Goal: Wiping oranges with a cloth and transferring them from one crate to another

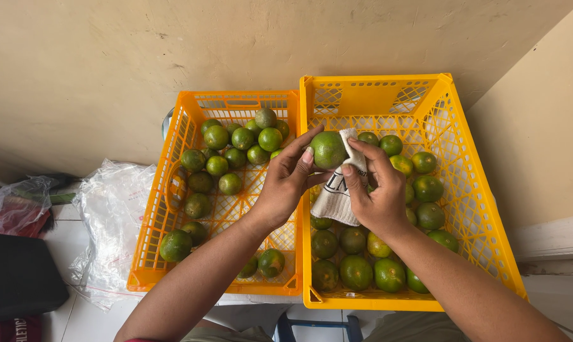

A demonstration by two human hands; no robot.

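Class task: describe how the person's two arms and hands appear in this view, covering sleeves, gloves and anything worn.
Both forearms are bare, with no sleeves in view. The left hand and right hand wear no gloves. No rings, watch or bracelets show. The fingernails look short and unpainted.

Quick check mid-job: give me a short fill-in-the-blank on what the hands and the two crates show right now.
1. The left hand holds a green ____ over the crates.
2. The right hand presses a white ____ against that fruit.
3. Both crates hold green fruit; the left crate is orange and the right crate is ____.
4. Left of the orange crate lies a clear plastic ____.

Missing words: fruit; cloth; yellow; bag.
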